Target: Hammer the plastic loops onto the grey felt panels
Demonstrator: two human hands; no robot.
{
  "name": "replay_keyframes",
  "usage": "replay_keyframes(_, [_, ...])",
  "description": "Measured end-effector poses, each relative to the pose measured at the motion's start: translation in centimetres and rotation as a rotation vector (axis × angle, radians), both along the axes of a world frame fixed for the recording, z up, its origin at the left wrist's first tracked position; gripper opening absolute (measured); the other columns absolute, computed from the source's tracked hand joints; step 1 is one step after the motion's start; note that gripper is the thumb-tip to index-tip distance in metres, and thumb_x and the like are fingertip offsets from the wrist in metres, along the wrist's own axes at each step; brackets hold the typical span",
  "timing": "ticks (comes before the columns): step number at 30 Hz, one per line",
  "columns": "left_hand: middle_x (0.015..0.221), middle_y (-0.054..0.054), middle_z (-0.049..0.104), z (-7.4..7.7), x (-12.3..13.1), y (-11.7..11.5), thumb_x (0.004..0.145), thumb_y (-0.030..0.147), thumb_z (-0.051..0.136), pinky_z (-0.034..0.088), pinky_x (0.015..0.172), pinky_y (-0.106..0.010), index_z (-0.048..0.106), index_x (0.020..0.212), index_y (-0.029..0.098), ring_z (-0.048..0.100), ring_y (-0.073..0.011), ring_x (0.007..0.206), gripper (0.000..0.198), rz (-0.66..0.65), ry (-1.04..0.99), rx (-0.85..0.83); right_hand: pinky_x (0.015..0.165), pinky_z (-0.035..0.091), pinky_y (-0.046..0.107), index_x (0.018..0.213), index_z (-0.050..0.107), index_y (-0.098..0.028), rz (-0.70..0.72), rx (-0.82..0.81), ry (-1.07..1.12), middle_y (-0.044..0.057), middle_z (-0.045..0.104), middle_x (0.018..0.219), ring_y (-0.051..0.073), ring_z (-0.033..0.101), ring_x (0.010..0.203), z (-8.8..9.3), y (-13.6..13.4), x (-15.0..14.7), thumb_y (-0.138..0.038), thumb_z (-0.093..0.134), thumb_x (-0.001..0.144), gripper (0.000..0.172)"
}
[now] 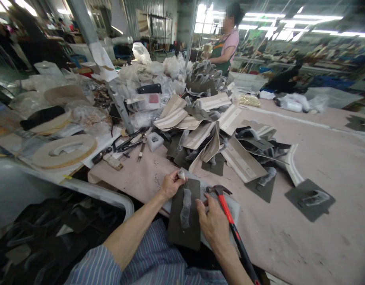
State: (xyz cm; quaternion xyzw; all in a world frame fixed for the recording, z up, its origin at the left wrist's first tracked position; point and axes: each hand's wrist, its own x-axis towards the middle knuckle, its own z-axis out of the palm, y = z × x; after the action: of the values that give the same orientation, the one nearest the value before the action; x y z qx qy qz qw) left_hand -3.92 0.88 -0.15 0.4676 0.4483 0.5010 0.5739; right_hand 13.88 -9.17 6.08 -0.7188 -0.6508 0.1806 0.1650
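Note:
A dark grey-green flat panel [178, 221] lies before me, partly over my lap, with a strip wrapped in clear plastic [186, 208] along its middle. At the panel's top edge, my left hand [171, 185] is closed, pinching a small white roundish piece [181, 174]. My right hand [215, 222] rests by the panel's right edge, thumb and fingers apart, apparently holding nothing. Just right of it, a claw hammer [226, 208] with a red and black handle lies across a pale slab [235, 209]. The slab is partly hidden under the panel and my hand.
Dark and beige panels [197, 134] are heaped ahead, and a single panel [310, 200] lies to the right. Hand tools [131, 142], a white block with a hollow [155, 141] and a tape roll [65, 150] sit left. A white bin [127, 206] holds dark pieces. A person [226, 51] stands beyond.

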Motion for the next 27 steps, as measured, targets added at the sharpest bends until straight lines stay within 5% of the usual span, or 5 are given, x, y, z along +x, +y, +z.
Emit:
replay_keyframes(6, [0.09,-0.003,0.074,0.0,1.0,0.2,0.077,0.025,0.072,0.053,0.081,-0.027,0.063,0.091,0.016,0.069,-0.0175,0.086,0.018,-0.093,0.09,0.0,0.078,0.045,0.037,0.112,0.058,-0.015,-0.04,-0.135,-0.382,0.015,0.06,0.103,0.029,0.062,0.095,-1.8,-0.9,8.0,-0.043,0.044,0.097,0.035])
replay_keyframes(17, [0.09,-0.004,0.074,0.3,0.9,0.8,0.082,0.024,0.066,0.052,0.081,-0.027,0.064,0.091,0.016,0.069,-0.0179,0.087,0.012,-0.155,0.193,0.04,0.072,0.045,0.035,0.1,0.052,-0.017,-0.025,-0.238,-0.223,0.012,0.064,0.093,0.026,0.064,0.085,-3.5,-0.9,8.9,-0.03,0.039,0.095,0.018])
replay_keyframes(22, [0.09,-0.004,0.075,0.4,0.9,0.9,0.08,0.02,0.066,0.052,0.08,-0.027,0.063,0.09,0.016,0.069,-0.0178,0.086,0.011,-0.166,0.181,0.035,0.068,0.046,0.035,0.089,0.051,-0.022,-0.18,-0.302,0.115,0.006,0.061,0.075,0.024,0.062,0.073,-3.2,-0.3,9.5,-0.04,0.047,0.088,0.019])
replay_keyframes(27, [0.087,-0.003,0.074,0.5,0.9,0.9,0.079,0.018,0.064,0.051,0.077,-0.026,0.065,0.088,0.017,0.068,-0.0172,0.083,0.009,-0.191,0.27,0.079,0.045,0.041,0.025,0.082,0.042,-0.024,-0.407,-0.506,0.959,-0.004,0.049,0.067,0.012,0.045,0.047,-1.8,0.7,8.6,-0.045,0.054,0.077,0.025])
